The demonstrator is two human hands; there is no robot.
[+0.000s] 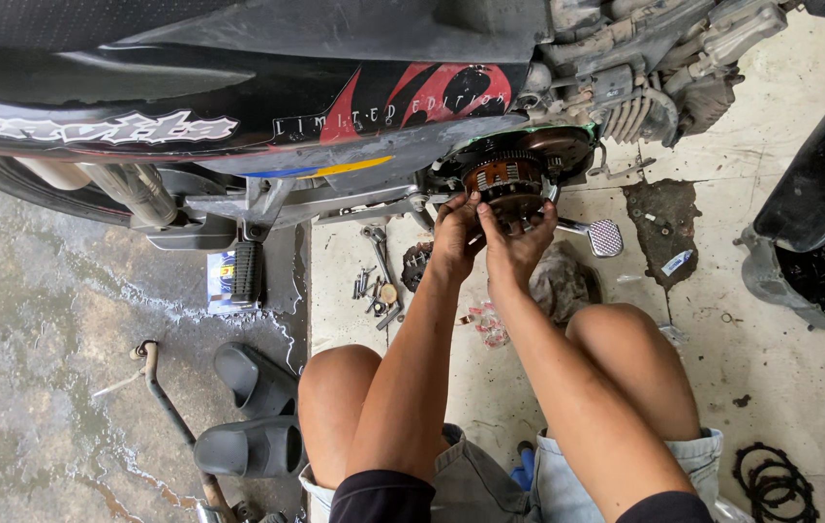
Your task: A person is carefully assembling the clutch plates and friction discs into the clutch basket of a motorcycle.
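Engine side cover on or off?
Off: the round clutch assembly sits exposed, both hands on it, left hand, right hand.

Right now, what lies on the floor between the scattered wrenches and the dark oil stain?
In the head view, a crumpled grey rag lies there, behind the person's two forearms, below the chrome checkered foot pedal.

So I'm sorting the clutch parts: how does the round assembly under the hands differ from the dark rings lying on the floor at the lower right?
The clutch assembly is mounted on the motorcycle engine; the stacked rings lie loose on the concrete floor. The assembly looks thick, brownish and toothed, while the rings are thin, flat and black. Both the left hand and right hand touch the assembly; nothing touches the rings. Both are circular.
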